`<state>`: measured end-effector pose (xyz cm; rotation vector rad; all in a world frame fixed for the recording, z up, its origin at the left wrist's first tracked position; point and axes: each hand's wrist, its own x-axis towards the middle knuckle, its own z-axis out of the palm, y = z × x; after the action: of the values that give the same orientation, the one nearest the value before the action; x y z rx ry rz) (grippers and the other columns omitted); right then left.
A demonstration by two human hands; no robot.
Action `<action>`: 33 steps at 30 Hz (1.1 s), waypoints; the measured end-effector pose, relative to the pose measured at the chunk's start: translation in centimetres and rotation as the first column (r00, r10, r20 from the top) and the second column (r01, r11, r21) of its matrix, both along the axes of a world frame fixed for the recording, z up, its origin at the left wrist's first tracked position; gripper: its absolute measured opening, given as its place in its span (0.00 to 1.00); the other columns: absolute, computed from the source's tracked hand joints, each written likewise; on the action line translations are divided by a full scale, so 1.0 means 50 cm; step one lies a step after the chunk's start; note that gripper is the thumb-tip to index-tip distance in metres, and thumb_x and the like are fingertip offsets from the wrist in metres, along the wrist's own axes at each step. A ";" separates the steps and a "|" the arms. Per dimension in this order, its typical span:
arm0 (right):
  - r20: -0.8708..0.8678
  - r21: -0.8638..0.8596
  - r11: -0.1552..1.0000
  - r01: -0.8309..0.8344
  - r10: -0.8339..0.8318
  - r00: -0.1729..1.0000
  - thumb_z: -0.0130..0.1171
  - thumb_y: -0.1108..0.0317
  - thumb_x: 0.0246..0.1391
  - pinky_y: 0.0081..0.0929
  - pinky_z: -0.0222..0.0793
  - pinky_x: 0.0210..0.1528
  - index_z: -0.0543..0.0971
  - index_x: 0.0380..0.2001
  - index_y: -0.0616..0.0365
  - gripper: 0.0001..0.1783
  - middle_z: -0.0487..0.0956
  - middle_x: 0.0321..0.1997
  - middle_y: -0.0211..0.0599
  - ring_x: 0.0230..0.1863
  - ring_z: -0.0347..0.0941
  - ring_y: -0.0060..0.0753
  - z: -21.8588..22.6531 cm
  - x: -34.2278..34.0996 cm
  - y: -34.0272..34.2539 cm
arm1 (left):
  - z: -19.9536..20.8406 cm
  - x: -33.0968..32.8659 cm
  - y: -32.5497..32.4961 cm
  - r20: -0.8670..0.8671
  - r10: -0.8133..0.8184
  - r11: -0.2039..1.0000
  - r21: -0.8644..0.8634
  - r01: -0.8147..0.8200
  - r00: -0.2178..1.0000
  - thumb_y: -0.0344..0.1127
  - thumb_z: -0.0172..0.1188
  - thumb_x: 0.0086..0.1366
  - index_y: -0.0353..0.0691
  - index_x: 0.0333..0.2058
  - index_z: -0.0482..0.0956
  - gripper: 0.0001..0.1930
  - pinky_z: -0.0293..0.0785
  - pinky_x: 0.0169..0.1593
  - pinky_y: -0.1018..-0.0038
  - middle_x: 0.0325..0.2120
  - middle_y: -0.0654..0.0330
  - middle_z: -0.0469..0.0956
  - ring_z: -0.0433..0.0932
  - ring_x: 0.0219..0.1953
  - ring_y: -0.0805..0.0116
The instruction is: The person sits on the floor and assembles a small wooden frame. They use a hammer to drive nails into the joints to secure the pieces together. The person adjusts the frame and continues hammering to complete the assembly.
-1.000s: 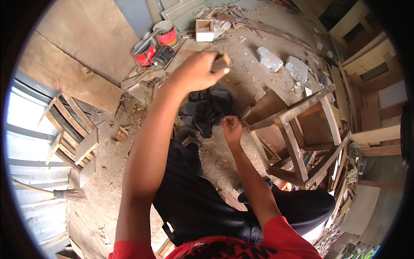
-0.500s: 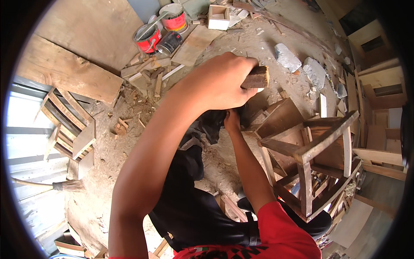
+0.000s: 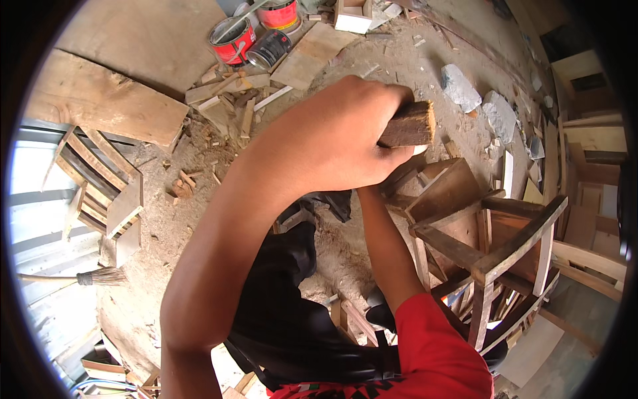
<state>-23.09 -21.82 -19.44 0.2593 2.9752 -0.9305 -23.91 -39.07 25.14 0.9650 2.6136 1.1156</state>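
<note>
Compared w/ half a sec ago, I see my left hand point(image 3: 332, 136) has come up closer to the camera and fills more of the view; it stays clamped around a short brown wood block point(image 3: 407, 124), whose cut end sticks out to the right of the fist. The block is up in the air, above the wooden chair frame point(image 3: 495, 246) that lies tilted on the floor at right. My right forearm goes under the left one toward the chair frame, but the right hand itself is hidden behind the left hand, so I cannot tell if it is closed or apart. The cans moved toward the top edge since the earlier frame. About packages: two round red paint cans w/ light labels, one red can point(image 3: 232, 40) at top left of centre and another red can point(image 3: 279, 13) next to it at the rim, a dark can point(image 3: 269, 50) lying on its side just beside them, and a small open wooden box point(image 3: 352, 14) at top. Scrap wood pieces point(image 3: 229, 100) lie below the cans on the dusty floor point(image 3: 166, 219). A broom point(image 3: 100, 276) is at left.
</note>
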 end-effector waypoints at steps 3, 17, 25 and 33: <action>0.008 0.046 0.997 0.057 -0.057 0.998 0.55 0.72 0.59 0.48 0.66 0.62 0.74 0.55 0.63 0.20 0.72 0.59 0.59 0.61 0.68 0.61 -0.018 0.007 0.037 | -0.020 -0.013 0.011 -0.068 -0.038 0.999 0.029 0.040 0.997 0.45 0.66 0.62 0.32 0.42 0.79 0.21 0.75 0.41 0.59 0.32 0.43 0.81 0.80 0.37 0.42; 0.058 -0.062 0.996 0.070 -0.066 0.996 0.59 0.72 0.57 0.50 0.74 0.45 0.83 0.41 0.61 0.10 0.81 0.41 0.59 0.45 0.78 0.62 0.033 0.044 0.064 | -0.034 -0.021 -0.019 0.033 0.023 0.995 -0.099 -0.019 0.999 0.47 0.64 0.63 0.34 0.45 0.79 0.21 0.75 0.46 0.58 0.37 0.43 0.82 0.80 0.42 0.42; -0.029 -0.109 0.993 0.037 -0.040 0.999 0.59 0.72 0.57 0.50 0.72 0.51 0.81 0.43 0.64 0.12 0.80 0.45 0.60 0.49 0.76 0.63 0.057 0.040 0.049 | -0.022 -0.020 -0.007 0.023 -0.007 0.994 -0.105 0.010 1.000 0.45 0.64 0.63 0.33 0.46 0.78 0.21 0.75 0.48 0.58 0.39 0.43 0.81 0.79 0.44 0.42; -0.085 -0.025 1.000 -0.012 0.010 0.996 0.58 0.71 0.56 0.49 0.69 0.55 0.79 0.47 0.60 0.15 0.78 0.51 0.54 0.53 0.72 0.60 0.016 0.036 0.041 | -0.042 -0.027 0.005 -0.090 -0.003 1.000 0.026 0.006 0.996 0.45 0.66 0.60 0.32 0.34 0.80 0.18 0.77 0.44 0.55 0.31 0.42 0.82 0.81 0.39 0.42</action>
<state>-21.30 -19.77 -18.64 0.2075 3.0356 -1.0029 -25.25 -38.83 23.03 1.0500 2.6718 1.1335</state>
